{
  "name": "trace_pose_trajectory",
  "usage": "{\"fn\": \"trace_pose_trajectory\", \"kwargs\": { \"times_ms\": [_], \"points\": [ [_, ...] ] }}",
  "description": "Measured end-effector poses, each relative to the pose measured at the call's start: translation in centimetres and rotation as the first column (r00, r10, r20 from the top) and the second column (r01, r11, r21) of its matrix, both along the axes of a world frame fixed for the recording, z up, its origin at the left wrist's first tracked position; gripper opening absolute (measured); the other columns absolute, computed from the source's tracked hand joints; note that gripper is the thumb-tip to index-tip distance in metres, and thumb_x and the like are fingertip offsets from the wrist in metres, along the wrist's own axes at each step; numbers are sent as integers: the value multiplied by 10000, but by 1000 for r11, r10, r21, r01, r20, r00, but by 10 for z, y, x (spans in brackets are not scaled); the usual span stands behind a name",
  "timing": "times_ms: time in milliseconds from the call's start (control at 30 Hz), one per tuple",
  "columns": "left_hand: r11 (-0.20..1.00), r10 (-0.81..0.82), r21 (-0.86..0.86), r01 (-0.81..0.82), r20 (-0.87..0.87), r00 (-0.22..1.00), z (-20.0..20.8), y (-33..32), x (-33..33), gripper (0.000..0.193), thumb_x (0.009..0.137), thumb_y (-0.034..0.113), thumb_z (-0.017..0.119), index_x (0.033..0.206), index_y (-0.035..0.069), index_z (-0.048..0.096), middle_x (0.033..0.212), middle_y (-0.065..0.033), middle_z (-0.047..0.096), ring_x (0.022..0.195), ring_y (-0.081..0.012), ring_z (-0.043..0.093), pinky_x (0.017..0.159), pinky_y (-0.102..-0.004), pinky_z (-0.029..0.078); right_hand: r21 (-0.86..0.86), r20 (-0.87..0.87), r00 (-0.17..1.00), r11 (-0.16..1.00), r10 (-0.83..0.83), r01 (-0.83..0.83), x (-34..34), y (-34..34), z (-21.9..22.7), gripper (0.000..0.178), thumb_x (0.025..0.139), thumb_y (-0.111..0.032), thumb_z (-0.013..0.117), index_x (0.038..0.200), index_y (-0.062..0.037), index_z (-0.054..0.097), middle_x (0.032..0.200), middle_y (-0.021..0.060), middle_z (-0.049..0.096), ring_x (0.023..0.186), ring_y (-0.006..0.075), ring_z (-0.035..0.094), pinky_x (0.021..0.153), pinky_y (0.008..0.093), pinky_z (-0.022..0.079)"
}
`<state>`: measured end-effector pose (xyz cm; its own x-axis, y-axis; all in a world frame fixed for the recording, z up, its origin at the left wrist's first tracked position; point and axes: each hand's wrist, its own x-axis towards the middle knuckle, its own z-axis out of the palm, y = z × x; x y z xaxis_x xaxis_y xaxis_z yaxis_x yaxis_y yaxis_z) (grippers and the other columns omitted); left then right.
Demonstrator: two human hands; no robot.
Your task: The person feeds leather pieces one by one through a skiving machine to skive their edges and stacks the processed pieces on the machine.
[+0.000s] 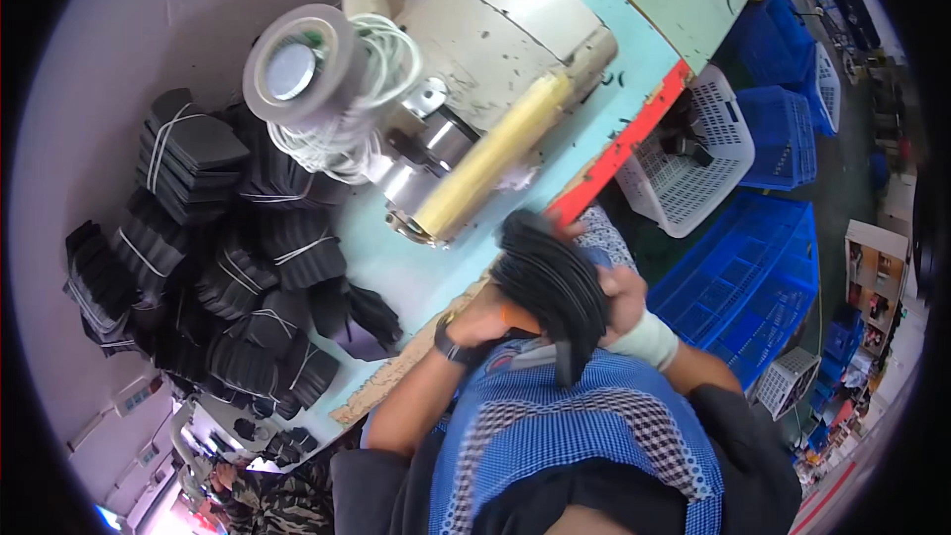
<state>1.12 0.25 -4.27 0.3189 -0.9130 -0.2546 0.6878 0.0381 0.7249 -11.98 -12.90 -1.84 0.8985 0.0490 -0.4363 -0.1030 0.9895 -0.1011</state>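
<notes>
In front of my waist, a stack of thin black flat pieces [553, 282] is fanned and slightly blurred. My left hand [478, 318] grips its left side, with a dark band on the wrist and the fingertips hidden behind the pieces. From the other side my right hand [624, 299] closes round the stack's right edge; a pale wrap covers that wrist. Something small and orange [517, 318] shows beside my left hand. Just beyond the stack is the table's red edge strip [624, 144].
A cream machine [495, 40] with a yellow bar [495, 154] stands on the pale blue table [381, 238]. White cord [381, 64] hangs by a round spool [297, 64]. Tied black bundles [193, 154] pile up at left. White basket [698, 173] and blue crates [743, 282] stand right.
</notes>
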Motion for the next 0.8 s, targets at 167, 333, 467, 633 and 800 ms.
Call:
{"fn": "trace_pose_trajectory", "kwargs": {
  "times_ms": [167,333,467,633,800],
  "points": [
    [985,171,-4,-173,-104,980,50,-22,25,673,752,147,833,1313,-13,498,1088,-90,670,944,-134,647,836,-294,535,-590,45,998,805,-51,67,4,-14,20,587,884,-231,582,1355,73,410,1347,308,468,1159,424,558,1014,514,441],
    [985,32,164,-49,109,994,69,-15,27,499,867,111,712,1303,-15,506,1201,-109,623,1060,-158,606,916,-316,501,-885,-59,997,-465,58,-25,8,-52,50,725,739,-135,787,1368,-43,438,1364,289,383,1259,414,456,1043,452,408],
    [992,98,83,-100,31,995,62,1,16,540,943,221,614,1397,15,408,1362,-125,508,1209,-190,523,1016,-342,438,-576,145,968,-778,204,251,41,-52,47,590,729,-158,802,1249,-268,546,1407,282,324,1297,462,377,1056,510,407],
    [975,222,47,-217,-177,959,64,17,10,519,1029,305,402,1462,37,301,1432,-114,415,1297,-210,442,1077,-358,381,-252,247,898,-871,364,422,59,-40,29,508,729,-141,795,1138,-382,614,1440,274,285,1343,483,311,1093,551,370],
    [958,263,142,-248,-96,960,70,25,11,518,1036,293,417,1467,36,286,1425,-111,418,1302,-200,429,1075,-347,375,-385,218,881,-792,420,473,64,-34,26,476,753,-146,776,1144,-370,623,1456,262,283,1361,464,298,1129,552,300]
  ]
}}
